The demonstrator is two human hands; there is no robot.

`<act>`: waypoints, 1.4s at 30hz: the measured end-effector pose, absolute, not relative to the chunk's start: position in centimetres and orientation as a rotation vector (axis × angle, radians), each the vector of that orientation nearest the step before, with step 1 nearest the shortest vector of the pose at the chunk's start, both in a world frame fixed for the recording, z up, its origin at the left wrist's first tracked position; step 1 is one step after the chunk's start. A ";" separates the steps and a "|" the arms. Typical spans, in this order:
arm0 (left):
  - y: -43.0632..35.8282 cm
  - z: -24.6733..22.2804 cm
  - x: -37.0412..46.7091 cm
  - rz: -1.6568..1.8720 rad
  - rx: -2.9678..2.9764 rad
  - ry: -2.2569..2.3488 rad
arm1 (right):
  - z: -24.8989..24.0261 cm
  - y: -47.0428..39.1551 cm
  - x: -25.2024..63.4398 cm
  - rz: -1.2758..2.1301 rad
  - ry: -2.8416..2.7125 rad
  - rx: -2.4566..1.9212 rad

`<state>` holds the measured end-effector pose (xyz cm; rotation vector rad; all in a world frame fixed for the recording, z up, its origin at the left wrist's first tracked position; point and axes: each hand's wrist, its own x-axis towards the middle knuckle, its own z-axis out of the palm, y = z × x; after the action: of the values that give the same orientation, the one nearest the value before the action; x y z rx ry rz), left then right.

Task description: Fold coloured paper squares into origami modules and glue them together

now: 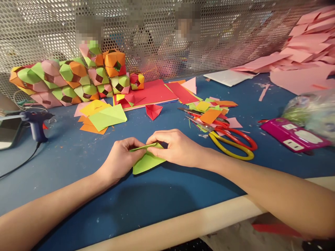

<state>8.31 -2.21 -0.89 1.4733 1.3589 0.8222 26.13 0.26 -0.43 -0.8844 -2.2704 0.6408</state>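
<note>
A green sheet of paper (146, 163) is held just above the blue table, its far edge folded over. My left hand (125, 156) pinches it at the left, thumb and fingers on the fold. At the right part of the same fold my right hand (174, 148) grips the paper between thumb and fingers. Beyond the hands lies a small red folded paper piece (154, 111). To the left of that is a stack of yellow, green and orange paper squares (107, 118). The fingertips behind the fold are partly hidden.
Scissors (231, 143) lie right of my hands among paper scraps (209, 108). A glue gun (36, 123) with a cord stands at left. Folded paper balls (74, 75) are stacked against the perforated metal screen (157, 28). A magenta device (294, 135) sits at right.
</note>
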 end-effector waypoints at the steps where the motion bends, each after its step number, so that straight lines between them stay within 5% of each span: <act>1: -2.2 -0.9 8.3 0.816 1.488 1.361 | -0.4 0.2 26.1 0.646 -2.267 -0.879; 35: -2.3 -1.2 8.2 0.881 1.439 1.401 | 0.6 1.4 27.3 1.243 -2.142 -1.057; 42: -2.4 -1.1 8.4 0.873 1.447 1.388 | -0.6 0.8 26.4 1.121 -2.077 -1.063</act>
<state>8.44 -2.44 -1.07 1.4471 1.3879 0.8732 26.41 0.82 -0.56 -1.0632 -2.0768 1.1208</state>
